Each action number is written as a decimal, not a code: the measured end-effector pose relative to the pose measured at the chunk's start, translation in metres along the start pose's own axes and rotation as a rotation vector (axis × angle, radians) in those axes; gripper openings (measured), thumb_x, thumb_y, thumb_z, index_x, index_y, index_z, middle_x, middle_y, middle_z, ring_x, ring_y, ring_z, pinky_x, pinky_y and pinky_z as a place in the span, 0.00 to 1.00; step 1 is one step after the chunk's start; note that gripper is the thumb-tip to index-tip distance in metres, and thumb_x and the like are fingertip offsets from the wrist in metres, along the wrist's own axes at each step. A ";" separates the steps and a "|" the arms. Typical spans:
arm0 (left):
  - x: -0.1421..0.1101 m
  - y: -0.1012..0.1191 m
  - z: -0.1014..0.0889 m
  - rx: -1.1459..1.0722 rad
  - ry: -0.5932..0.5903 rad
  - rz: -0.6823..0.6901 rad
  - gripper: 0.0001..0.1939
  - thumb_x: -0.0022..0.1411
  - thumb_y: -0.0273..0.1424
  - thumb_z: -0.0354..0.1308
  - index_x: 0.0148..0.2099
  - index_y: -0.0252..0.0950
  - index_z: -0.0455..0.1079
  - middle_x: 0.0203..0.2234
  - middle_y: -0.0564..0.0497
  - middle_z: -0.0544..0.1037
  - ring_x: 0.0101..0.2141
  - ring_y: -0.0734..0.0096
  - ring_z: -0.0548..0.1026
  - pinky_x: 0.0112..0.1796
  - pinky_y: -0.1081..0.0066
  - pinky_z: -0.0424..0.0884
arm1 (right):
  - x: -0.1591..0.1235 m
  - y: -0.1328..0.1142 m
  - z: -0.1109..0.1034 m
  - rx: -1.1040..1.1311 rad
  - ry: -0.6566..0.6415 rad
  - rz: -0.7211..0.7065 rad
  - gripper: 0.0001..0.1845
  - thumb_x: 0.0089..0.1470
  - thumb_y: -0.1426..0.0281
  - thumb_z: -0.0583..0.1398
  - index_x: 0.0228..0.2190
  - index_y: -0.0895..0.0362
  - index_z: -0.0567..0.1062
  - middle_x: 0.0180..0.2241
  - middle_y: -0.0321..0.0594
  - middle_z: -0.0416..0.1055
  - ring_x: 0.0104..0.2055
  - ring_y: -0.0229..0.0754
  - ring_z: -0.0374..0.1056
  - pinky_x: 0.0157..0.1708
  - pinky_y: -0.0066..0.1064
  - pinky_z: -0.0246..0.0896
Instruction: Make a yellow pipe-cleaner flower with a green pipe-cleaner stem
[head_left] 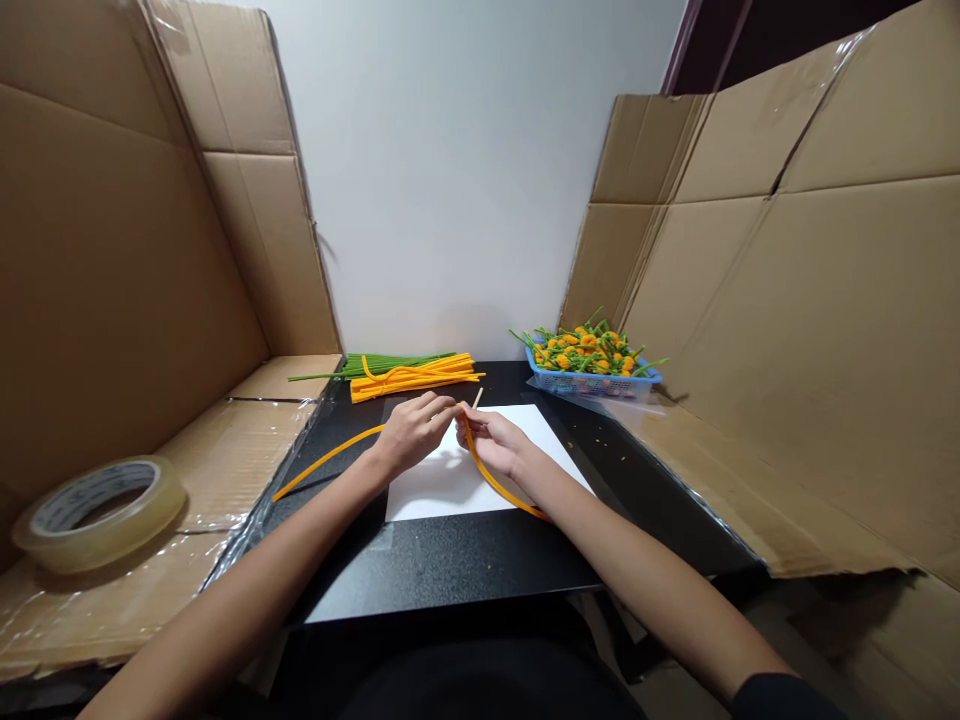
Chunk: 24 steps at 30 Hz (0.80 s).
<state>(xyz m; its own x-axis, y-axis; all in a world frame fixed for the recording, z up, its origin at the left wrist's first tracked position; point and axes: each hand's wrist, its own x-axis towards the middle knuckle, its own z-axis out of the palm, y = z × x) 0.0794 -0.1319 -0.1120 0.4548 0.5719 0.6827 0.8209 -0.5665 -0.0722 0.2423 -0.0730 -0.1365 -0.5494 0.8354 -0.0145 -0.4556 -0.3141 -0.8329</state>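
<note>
Above a white sheet of paper, both hands come together on orange pipe cleaner. My left hand is closed, its fingertips pinching the strand; one length curves out leftward from beneath it. My right hand pinches a thin pale stick, whose end pokes up past the fingers, with the orange strand against it. From there another length bends down and right, passing under my right wrist. Whether both lengths are one piece is hidden by the fingers.
Bundles of orange pipe cleaners and green pipe cleaners lie at the back left. A blue basket of orange-and-green pipe cleaner flowers stands back right. A tape roll rests on cardboard at left. Cardboard walls flank the black table.
</note>
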 end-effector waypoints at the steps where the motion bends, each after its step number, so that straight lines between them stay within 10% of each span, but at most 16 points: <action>1: -0.001 0.001 0.002 -0.009 0.022 -0.023 0.14 0.68 0.28 0.47 0.46 0.39 0.76 0.39 0.46 0.80 0.38 0.65 0.76 0.38 0.69 0.69 | -0.001 0.000 0.001 0.016 0.010 0.018 0.05 0.52 0.73 0.66 0.27 0.60 0.75 0.26 0.40 0.69 0.29 0.37 0.65 0.31 0.30 0.65; 16: 0.000 0.006 0.001 -0.175 0.252 -0.191 0.07 0.66 0.31 0.56 0.38 0.35 0.74 0.31 0.49 0.81 0.30 0.72 0.77 0.34 0.74 0.72 | -0.017 -0.011 0.016 -0.089 0.060 -0.067 0.13 0.34 0.72 0.73 0.27 0.60 0.81 0.30 0.41 0.75 0.33 0.36 0.67 0.36 0.28 0.63; 24: 0.000 0.001 0.002 -0.058 0.172 -0.111 0.11 0.66 0.30 0.56 0.49 0.40 0.75 0.36 0.49 0.80 0.35 0.70 0.76 0.35 0.72 0.70 | -0.012 -0.010 0.011 -0.262 0.073 -0.179 0.13 0.35 0.69 0.70 0.28 0.61 0.81 0.28 0.41 0.76 0.31 0.36 0.67 0.33 0.29 0.61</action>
<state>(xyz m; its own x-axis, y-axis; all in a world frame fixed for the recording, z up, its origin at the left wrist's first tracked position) 0.0807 -0.1309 -0.1140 0.2927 0.5260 0.7985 0.8394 -0.5414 0.0489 0.2459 -0.0853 -0.1224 -0.4209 0.8999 0.1138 -0.3399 -0.0402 -0.9396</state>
